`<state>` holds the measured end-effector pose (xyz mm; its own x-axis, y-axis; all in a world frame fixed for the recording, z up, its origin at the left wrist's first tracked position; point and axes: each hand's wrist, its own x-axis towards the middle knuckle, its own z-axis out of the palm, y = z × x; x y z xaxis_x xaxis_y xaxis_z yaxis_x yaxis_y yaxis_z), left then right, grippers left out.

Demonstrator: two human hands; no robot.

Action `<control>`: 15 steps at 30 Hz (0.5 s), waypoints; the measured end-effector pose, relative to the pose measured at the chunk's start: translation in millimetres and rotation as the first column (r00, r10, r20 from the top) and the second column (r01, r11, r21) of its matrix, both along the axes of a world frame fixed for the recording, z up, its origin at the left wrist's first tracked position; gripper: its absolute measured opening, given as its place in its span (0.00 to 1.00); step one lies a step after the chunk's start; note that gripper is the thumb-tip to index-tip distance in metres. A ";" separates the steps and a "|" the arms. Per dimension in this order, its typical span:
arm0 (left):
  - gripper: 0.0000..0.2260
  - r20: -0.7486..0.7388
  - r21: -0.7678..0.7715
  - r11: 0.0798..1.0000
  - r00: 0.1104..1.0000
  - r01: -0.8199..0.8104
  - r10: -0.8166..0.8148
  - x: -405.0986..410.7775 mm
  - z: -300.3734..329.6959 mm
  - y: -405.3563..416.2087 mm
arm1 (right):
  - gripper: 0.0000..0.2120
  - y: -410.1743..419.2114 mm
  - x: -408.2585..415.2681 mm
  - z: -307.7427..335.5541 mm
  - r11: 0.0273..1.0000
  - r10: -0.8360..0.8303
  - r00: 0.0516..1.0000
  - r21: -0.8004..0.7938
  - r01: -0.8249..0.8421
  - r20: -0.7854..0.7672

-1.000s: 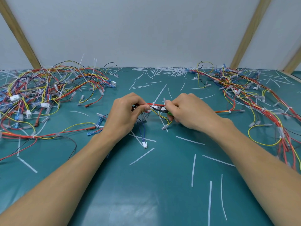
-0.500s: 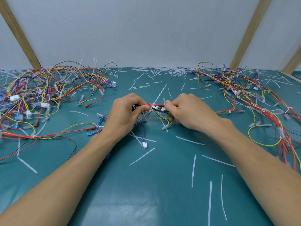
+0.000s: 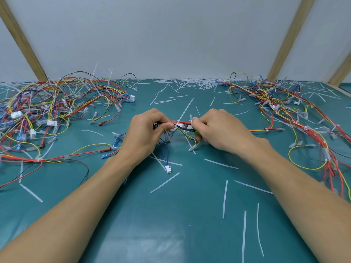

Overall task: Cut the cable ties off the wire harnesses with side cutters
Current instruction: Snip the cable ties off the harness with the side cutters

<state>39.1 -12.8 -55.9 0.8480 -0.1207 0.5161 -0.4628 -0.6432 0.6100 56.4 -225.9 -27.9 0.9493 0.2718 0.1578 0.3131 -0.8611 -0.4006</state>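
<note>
While a green mat [image 3: 171, 224] spreads under two tangled piles, the left pile [image 3: 53, 111] and the right pile [image 3: 294, 114], both hands meet at its middle. The left hand [image 3: 144, 135] pinches a red wire harness [image 3: 182, 122] between thumb and curled fingers. The right hand [image 3: 220, 131] curls around side cutters [image 3: 185, 127], whose tip touches a white cable tie [image 3: 179, 122].
</note>
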 end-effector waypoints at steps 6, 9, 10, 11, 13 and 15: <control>0.04 0.003 -0.011 1.000 1.000 0.003 -0.003 -0.1 0.6 -0.5 | 0.27 -0.5 -0.5 1.2 1.000 -0.009 1.000 -0.011 0.009 0.017; 0.04 0.002 -0.017 1.000 1.000 0.002 -0.002 0.4 0.5 -1.0 | 0.26 -1.3 0.3 1.6 1.000 -0.012 1.000 -0.004 0.012 0.019; 0.04 0.001 -0.020 1.000 1.000 0.001 -0.001 0.4 0.6 -1.2 | 0.26 -1.4 0.5 1.9 1.000 -0.012 1.000 0.003 0.012 0.021; 0.04 0.000 -0.022 1.000 1.000 0.001 -0.001 0.5 0.6 -1.2 | 0.26 -1.2 0.7 2.3 1.000 -0.019 0.999 0.016 0.018 0.030; 0.03 -0.002 -0.019 1.000 1.000 0.003 -0.003 0.5 0.6 -0.7 | 0.27 -0.5 1.6 3.2 0.996 -0.060 0.994 0.067 0.054 0.087; 0.03 -0.002 -0.011 1.000 1.000 0.013 -0.013 0.8 0.1 -0.1 | 0.30 -0.5 2.4 4.1 0.983 -0.121 0.979 0.156 0.095 0.163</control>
